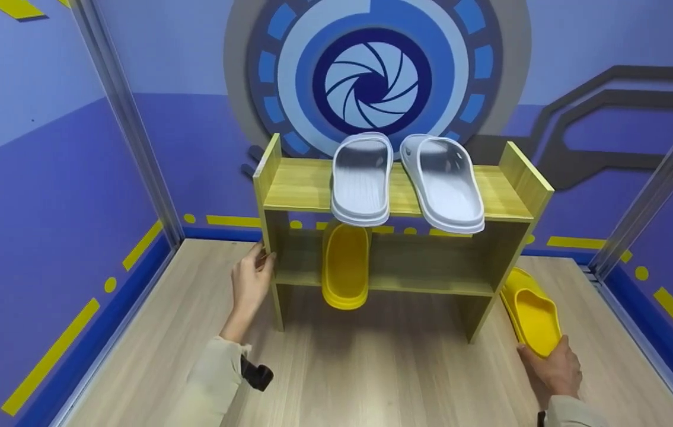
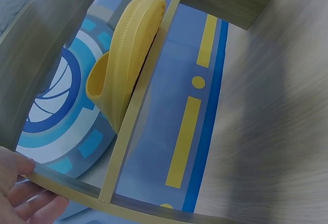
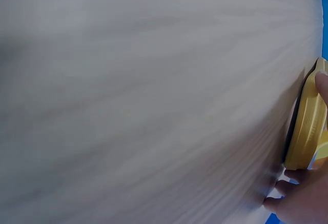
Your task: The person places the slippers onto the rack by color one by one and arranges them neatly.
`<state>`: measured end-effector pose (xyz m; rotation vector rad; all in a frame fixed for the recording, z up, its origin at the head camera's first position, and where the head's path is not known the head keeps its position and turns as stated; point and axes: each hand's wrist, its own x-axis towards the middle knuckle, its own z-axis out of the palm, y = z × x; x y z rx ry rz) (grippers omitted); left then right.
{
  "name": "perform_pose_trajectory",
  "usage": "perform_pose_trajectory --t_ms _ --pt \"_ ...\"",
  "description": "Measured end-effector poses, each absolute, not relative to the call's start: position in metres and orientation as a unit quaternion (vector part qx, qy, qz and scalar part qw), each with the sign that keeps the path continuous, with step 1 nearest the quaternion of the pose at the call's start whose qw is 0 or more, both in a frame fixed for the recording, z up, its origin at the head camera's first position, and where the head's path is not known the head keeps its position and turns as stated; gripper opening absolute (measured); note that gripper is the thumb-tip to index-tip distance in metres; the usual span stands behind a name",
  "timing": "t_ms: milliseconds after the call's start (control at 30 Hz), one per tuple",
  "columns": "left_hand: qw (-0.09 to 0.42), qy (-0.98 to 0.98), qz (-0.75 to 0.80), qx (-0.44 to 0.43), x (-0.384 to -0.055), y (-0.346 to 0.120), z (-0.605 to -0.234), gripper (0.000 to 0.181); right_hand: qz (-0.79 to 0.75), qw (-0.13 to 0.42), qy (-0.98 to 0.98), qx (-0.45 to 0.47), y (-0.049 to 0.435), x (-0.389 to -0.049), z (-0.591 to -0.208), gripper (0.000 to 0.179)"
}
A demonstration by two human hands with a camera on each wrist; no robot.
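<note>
A small wooden shoe rack (image 1: 422, 281) stands in the middle. My left hand (image 1: 250, 280) grips the edge of its left side panel; in the left wrist view the thumb and fingers (image 2: 43, 206) lie on either side of that panel. To the right of the rack, my right hand (image 1: 557, 366) holds a yellow clog (image 1: 541, 320) by its heel end, the toe facing away. In the right wrist view this clog (image 3: 306, 124) is close over the tabletop, its sole edge toward the surface. Another yellow clog (image 1: 346, 270) sits on the lower shelf, left of centre, heel outward.
Two light grey clogs, a left one (image 1: 361, 184) and a right one (image 1: 450, 187), sit side by side on the top shelf, heels overhanging its front. Blue printed walls (image 1: 194, 154) with metal corner posts (image 1: 128, 118) enclose the wooden tabletop (image 1: 372, 379).
</note>
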<state>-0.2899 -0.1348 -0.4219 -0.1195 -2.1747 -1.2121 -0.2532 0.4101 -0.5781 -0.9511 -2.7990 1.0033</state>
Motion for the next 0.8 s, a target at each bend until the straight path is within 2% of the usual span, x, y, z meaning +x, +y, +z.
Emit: perform_pose_trajectory --t_ms 333,800 --pt "0.314 -0.829 -0.460 -0.040 -0.291 -0.135 -0.421 0.027 0.374 0.022 -0.864 -0.337 0.406 -0.254 -0.575 0.103" --pt "0.296 -0.830 -0.472 -0.024 -0.289 -0.134 -0.421 0.027 0.427 0.092 -0.820 -0.369 0.394 -0.250 -0.568 0.094"
